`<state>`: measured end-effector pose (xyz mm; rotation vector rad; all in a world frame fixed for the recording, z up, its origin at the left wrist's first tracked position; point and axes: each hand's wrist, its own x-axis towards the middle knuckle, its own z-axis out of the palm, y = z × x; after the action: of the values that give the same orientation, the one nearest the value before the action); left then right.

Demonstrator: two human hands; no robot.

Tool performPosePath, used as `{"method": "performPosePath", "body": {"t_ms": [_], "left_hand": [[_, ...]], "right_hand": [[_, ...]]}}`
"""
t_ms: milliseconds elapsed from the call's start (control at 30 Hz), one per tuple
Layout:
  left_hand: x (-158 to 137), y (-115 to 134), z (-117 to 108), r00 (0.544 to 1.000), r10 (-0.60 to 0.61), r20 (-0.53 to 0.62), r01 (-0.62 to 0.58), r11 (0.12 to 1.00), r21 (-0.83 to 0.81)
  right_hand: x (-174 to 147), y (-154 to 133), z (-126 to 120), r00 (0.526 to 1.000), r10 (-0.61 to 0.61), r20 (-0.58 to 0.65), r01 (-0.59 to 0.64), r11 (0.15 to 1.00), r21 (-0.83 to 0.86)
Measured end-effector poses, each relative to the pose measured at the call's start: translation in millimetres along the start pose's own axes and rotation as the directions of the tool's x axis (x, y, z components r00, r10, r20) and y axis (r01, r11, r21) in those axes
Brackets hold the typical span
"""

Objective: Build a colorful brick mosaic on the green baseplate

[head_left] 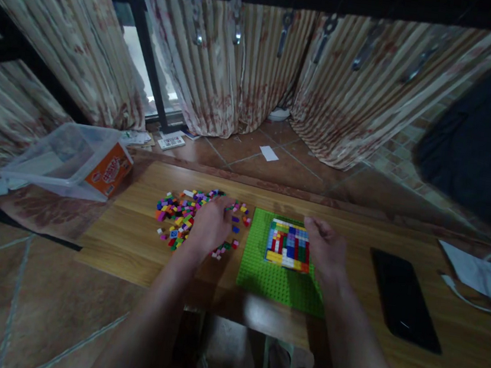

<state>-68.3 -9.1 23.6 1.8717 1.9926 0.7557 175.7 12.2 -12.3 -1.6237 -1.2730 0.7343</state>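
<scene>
My left hand (212, 225) is over the right part of a pile of small loose toy bricks (183, 215). Its fingers are curled together, and whatever they pinch is hidden. A green studded baseplate (256, 275) lies to the right of the pile. On it stands a low rectangular build of multicoloured bricks (288, 246), with a white row along the far side and yellow and orange along the near side. My right hand (325, 244) is at the build's right edge, thumb and fingers drawn together near the far right corner. I cannot make out anything between them.
The wooden bench (131, 241) carries a dark tablet-like slab (405, 299) at right, beside white cables (468, 301) and paper (459, 267). A clear plastic bin (62, 179) with an orange label stands beyond the left end. Striped curtains (259, 72) hang behind.
</scene>
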Motion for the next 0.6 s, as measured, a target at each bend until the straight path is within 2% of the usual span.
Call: {"method": "performPosePath", "body": {"t_ms": [133, 233, 300, 433, 600], "left_hand": [[8.1, -22.9, -20.9, 0.985, -0.159, -0.072, 0.164, 0.984, 0.068], [8.0, -26.3, -23.3, 0.985, -0.159, -0.059, 0.165, 0.980, 0.108], [6.2, -22.9, -19.2, 0.991, -0.127, -0.031, 0.131, 0.978, 0.163], [5.4, -12.2, -4.5, 0.999, 0.025, 0.026, -0.031, 0.966, 0.258], [14.1, -3.5, 16.2, 0.986, 0.166, -0.005, -0.159, 0.949, 0.272]], "right_hand": [[4.4, -2.4, 1.8, 0.997, 0.062, -0.040, -0.061, 0.998, 0.021], [6.3, -3.3, 5.7, 0.998, 0.032, -0.050, -0.030, 0.999, 0.041], [6.8, -3.8, 7.3, 0.999, 0.011, -0.047, -0.009, 0.999, 0.037], [7.0, -3.5, 7.3, 0.999, -0.019, -0.025, 0.019, 1.000, -0.010], [5.5, -4.3, 5.3, 0.999, -0.034, -0.009, 0.034, 0.999, -0.020]]}}
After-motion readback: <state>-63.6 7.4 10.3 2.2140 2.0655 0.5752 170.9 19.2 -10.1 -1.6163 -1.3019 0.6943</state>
